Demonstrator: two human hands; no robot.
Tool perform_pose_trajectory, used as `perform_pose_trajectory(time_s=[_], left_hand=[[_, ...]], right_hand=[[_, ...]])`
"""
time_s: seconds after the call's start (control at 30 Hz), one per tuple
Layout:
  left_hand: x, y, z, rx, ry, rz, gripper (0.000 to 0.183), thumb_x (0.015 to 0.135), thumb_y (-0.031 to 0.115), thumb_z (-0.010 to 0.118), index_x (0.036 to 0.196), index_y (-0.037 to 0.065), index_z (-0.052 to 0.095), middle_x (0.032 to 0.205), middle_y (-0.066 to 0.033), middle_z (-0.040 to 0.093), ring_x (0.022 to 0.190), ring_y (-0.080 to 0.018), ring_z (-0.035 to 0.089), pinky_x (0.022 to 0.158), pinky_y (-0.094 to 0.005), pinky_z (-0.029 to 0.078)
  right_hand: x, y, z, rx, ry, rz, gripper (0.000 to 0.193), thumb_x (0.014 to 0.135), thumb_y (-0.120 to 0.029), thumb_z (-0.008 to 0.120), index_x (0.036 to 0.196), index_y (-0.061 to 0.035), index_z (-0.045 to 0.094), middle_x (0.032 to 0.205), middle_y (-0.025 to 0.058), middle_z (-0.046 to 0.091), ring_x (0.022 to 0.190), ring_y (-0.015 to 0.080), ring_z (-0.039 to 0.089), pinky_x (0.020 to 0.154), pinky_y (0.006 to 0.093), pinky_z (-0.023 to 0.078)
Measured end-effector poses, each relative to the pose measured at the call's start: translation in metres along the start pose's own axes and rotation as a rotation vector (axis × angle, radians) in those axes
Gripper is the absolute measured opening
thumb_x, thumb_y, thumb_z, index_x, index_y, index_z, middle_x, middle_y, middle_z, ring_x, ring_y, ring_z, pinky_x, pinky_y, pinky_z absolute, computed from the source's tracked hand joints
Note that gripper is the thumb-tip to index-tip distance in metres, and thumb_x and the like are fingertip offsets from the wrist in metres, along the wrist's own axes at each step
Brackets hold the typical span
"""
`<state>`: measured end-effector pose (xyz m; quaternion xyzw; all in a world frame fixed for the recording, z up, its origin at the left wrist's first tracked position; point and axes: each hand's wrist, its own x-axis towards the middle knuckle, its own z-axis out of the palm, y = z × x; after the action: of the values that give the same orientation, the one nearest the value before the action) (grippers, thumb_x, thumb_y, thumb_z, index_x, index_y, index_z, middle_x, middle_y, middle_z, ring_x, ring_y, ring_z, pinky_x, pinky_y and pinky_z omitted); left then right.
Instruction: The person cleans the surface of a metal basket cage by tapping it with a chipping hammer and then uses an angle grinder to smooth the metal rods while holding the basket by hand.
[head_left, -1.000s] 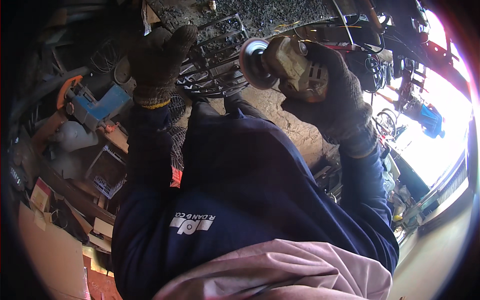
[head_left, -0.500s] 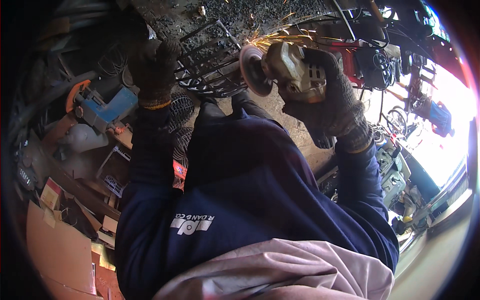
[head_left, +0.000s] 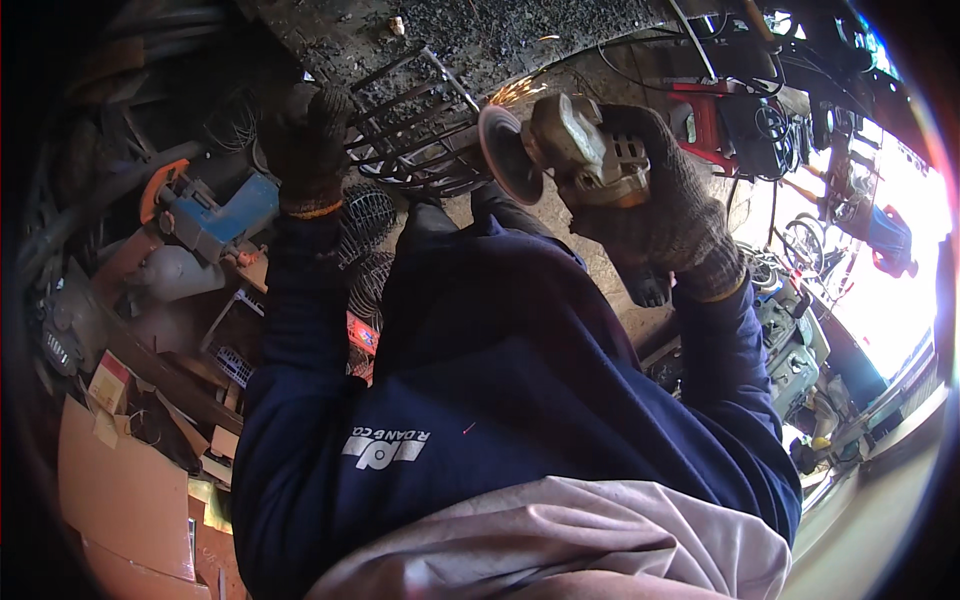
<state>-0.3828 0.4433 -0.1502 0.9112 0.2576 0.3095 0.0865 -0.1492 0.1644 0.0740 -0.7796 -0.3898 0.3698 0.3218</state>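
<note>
My right hand [head_left: 685, 205], in a dark knitted work glove, wraps round the body of a worn angle grinder [head_left: 590, 150]. The grinder's round disc [head_left: 508, 157] stands by the right side of a black barred metal rack [head_left: 425, 155]. A small spray of orange sparks [head_left: 520, 92] flies beyond the disc. My left hand [head_left: 305, 145], gloved the same way, is closed at the left end of the rack; deep shadow hides part of its fingers. The rack's lower part is above my feet, at the near edge of a dark, grit-covered work surface [head_left: 520, 30].
Coiled wire baskets [head_left: 368, 215] lie left of my legs. Farther left are a blue machine with an orange guard [head_left: 225, 215] and cardboard boxes [head_left: 125, 490]. A red stand [head_left: 705, 125] and cables are at right. Another person in blue [head_left: 888, 240] is at the bright opening.
The spark spray has shrunk. The rack's upper bar has shifted slightly left and down, while the grinder has stayed almost in place, its disc marginally lower.
</note>
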Motion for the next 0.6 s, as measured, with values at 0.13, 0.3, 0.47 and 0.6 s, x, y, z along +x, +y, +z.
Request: perform_pose_trajectory(time_s=[0.13,0.3,0.47,0.6], left_hand=[[-0.016,-0.013,0.015,-0.078,-0.043,-0.160,0.026,0.074,0.023,0.077,0.097,0.014,0.068,0.105,-0.0072,0.066,0.083,-0.0306,0.066,0.067,-0.0449,0.051],[0.029,0.017,-0.015,-0.312,-0.058,-0.303,0.036,0.089,0.048,0.073,0.081,0.013,0.070,0.071,-0.0085,0.064,0.064,-0.0314,0.064,0.058,-0.0425,0.049],[0.021,0.005,-0.006,-0.194,0.002,-0.096,0.024,0.087,0.039,0.077,0.089,0.016,0.070,0.077,-0.0077,0.066,0.066,-0.0310,0.066,0.058,-0.0437,0.050],[0.029,0.006,-0.008,0.001,0.057,0.169,0.028,0.084,0.032,0.081,0.106,0.023,0.067,0.083,-0.0057,0.065,0.069,-0.0314,0.066,0.058,-0.0473,0.051]], right_hand=[[0.007,-0.014,0.005,0.107,-0.008,-0.004,0.094,0.063,-0.015,0.098,0.142,-0.0070,0.047,0.127,0.0152,0.063,0.117,0.0252,0.065,0.096,0.0406,0.056],[-0.004,-0.005,0.014,-0.030,0.069,-0.104,0.088,0.066,-0.016,0.097,0.139,-0.0073,0.049,0.123,0.0146,0.065,0.113,0.0255,0.067,0.094,0.0398,0.057],[0.003,-0.012,0.022,-0.095,0.124,-0.274,0.086,0.068,-0.019,0.096,0.140,-0.0078,0.049,0.123,0.0149,0.064,0.112,0.0274,0.067,0.094,0.0408,0.057],[-0.005,-0.021,0.013,-0.205,0.014,-0.258,0.084,0.074,-0.017,0.093,0.143,-0.0102,0.045,0.126,0.0159,0.060,0.115,0.0293,0.065,0.094,0.0416,0.056]])
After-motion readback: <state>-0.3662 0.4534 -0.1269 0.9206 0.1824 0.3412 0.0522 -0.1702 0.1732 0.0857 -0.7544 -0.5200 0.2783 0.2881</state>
